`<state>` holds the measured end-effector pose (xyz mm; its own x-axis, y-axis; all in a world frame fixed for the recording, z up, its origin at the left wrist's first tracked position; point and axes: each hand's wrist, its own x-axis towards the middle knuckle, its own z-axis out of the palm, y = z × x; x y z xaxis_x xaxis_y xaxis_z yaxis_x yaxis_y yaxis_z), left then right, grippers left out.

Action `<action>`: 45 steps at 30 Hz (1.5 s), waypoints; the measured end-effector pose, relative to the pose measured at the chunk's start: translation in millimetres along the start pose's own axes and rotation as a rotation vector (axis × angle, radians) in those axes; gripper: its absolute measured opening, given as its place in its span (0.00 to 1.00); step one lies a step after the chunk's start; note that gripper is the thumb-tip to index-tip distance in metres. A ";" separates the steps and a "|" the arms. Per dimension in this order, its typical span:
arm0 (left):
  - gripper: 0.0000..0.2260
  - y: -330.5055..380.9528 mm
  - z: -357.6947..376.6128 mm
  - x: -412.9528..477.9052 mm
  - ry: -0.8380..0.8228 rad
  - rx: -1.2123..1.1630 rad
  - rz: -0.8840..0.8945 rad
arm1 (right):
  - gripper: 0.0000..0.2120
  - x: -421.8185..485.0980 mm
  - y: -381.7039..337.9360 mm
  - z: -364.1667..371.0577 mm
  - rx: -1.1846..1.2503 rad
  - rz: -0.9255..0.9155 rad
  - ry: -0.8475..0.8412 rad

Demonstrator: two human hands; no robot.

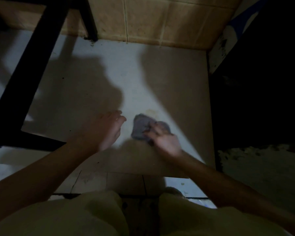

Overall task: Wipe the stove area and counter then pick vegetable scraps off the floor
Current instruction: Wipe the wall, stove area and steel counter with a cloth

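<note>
The pale worktop [177, 82] fills most of your view, running back to a tan tiled wall [160, 19]. A black frame [24, 74] stands on the worktop's left side, one leg reaching the wall. Tiled floor [126, 183] shows just under the worktop's near edge. Your left hand [107, 130] lies palm down on the worktop, its grip relaxed with fingers straight and close together, holding nothing. Just to its right, your right hand [163, 138] is blurred, its grip curled into a crumpled grey cloth [140, 128] pressed on the worktop near the front edge. A faint yellowish stain [151, 112] sits just behind the cloth.
</note>
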<state>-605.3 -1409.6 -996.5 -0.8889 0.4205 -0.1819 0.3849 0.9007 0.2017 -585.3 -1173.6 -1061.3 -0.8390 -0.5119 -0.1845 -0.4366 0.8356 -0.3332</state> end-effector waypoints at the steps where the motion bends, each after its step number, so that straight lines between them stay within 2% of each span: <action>1: 0.13 1.5 0.9 1.5 0.007 0.010 0.003 | 0.18 -0.1 16.0 -6.1 0.040 0.080 0.098; 3: 0.13 3.7 1.4 4.3 0.019 0.027 -0.002 | 0.18 -8.9 51.1 -16.4 0.126 0.307 0.260; 6: 0.13 5.7 1.0 7.4 0.026 0.037 0.010 | 0.20 -31.6 84.7 -18.2 0.147 0.706 0.301; 8: 0.13 7.9 1.6 8.4 0.026 0.049 0.032 | 0.21 -43.0 82.3 -11.2 0.147 0.754 0.285; 13: 0.15 13.6 2.1 10.4 0.022 0.055 0.028 | 0.23 -54.1 52.4 -2.4 0.165 0.666 0.255; 15: 0.15 12.3 0.8 9.2 0.024 0.047 0.017 | 0.23 -55.3 33.6 -0.6 0.086 0.595 0.252; 16: 0.15 10.5 0.5 8.0 0.020 0.048 0.009 | 0.22 -54.0 23.4 2.8 0.040 0.528 0.243; 19: 0.15 1.1 -1.4 3.5 -0.021 0.031 -0.029 | 0.20 -45.0 -13.5 9.9 0.050 0.280 0.027; 21: 0.14 -6.3 -3.3 -3.4 -0.031 0.007 -0.049 | 0.16 -39.7 -36.6 12.9 0.036 0.017 0.029; 23: 0.15 -9.6 -5.0 -14.4 -0.014 -0.038 -0.074 | 0.17 -36.7 -55.8 12.9 -0.071 -0.148 0.021; 25: 0.17 -12.0 -3.8 -29.1 0.006 -0.018 -0.107 | 0.19 -32.6 -65.1 9.9 -0.092 -0.177 0.022; 29: 0.21 -12.8 -12.4 -65.5 -0.048 0.180 -0.174 | 0.19 -14.0 -69.0 6.7 0.114 -0.181 -0.058; 33: 0.24 -8.4 -25.3 -103.9 -0.033 0.281 -0.119 | 0.23 27.2 -60.9 22.3 0.065 -0.199 -0.123; 35: 0.26 -12.9 -27.5 -116.5 -0.082 0.296 -0.136 | 0.24 49.1 -59.7 21.2 0.061 -0.235 -0.137; 39: 0.28 -52.4 -26.1 -139.6 -0.121 0.315 -0.070 | 0.18 76.7 -56.0 -0.2 0.062 -0.350 -0.048; 41: 0.27 -64.3 -19.8 -142.7 -0.194 0.319 -0.027 | 0.20 80.7 -52.2 -8.2 0.036 -0.395 -0.054; 43: 0.26 -61.6 -16.4 -136.6 -0.320 0.278 -0.044 | 0.22 78.3 -49.2 -13.7 0.052 -0.335 -0.121; 45: 0.25 -54.6 -14.9 -125.7 -0.272 0.251 -0.085 | 0.24 69.3 -49.3 -18.5 0.065 -0.228 -0.155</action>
<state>-518.3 -1513.2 -970.3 -0.8347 0.3266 -0.4434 0.3915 0.9182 -0.0608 -627.9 -1246.6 -1040.5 -0.6597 -0.7136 -0.2360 -0.5820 0.6836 -0.4404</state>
